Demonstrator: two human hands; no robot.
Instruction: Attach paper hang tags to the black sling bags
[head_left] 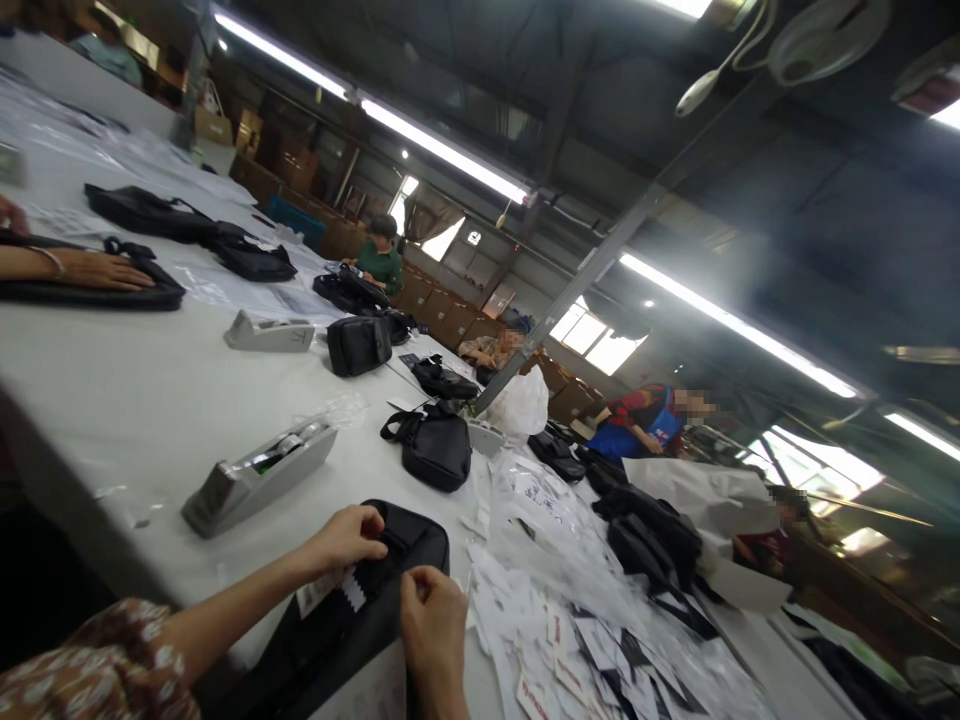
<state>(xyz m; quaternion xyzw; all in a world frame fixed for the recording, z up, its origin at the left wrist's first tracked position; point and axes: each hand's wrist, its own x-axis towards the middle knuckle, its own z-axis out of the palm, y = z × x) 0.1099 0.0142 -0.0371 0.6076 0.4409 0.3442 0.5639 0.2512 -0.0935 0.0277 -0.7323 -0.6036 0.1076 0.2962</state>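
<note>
In the head view my left hand (349, 540) is over a black bag (424, 540), its thumb and fingers curled towards each other. What they hold, if anything, is too small to make out. My right hand (435, 625) is at the bag's right side with thumb and forefinger pinched together; their contents cannot be told. Under my left wrist a white zigzag-edged strip (352, 590) lies on the black fabric. A pale printed sheet (367, 690) covers part of the bag near me. Left of the bag stands a grey tape dispenser (262, 475).
Beyond my hands lie another black bag (436, 450) and a boxy black pouch (360, 345). A second tape dispenser (270, 333) stands farther left. Loose tags (555, 640) and clear plastic bags (540, 510) spread to the right. A co-worker's hand (105, 270) rests on a black bag at left.
</note>
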